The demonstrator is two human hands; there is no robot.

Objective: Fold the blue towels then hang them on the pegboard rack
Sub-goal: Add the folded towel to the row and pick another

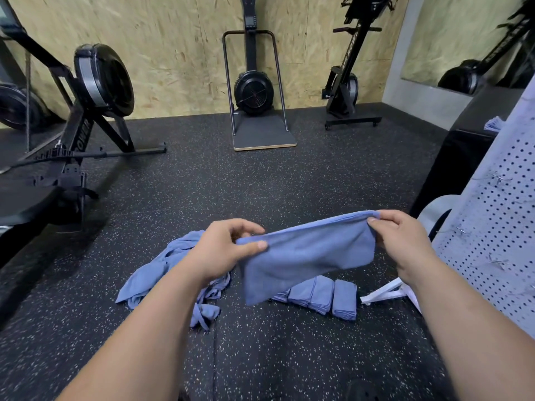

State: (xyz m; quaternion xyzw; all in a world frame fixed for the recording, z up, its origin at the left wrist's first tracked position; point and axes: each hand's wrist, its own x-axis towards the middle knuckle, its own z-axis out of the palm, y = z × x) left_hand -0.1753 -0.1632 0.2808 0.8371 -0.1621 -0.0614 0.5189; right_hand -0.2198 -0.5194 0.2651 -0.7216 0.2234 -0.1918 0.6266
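Underfoot, wall to wall: black rubber floor flecked with white. Behind, a chipboard wall. Along the right edge, close by, the white pegboard rack, full of small holes, with a few wire hooks on its face. At the left, a black rowing machine lying low. Against the far wall, a fan-wheel ski trainer on its platform, and another rower stood on end.

Held up over the floor, mid-frame: one blue towel, stretched between both hands by its top edge, lower part hanging free. On the floor below the left forearm, a loose heap of blue towels, crumpled. To the right of it, partly hidden behind the hanging cloth, a row of folded towels, side by side, near the rack's white foot.

Left hand: thumb and fingers pinched on the towel's left corner. Right hand: clamped likewise on the right corner.
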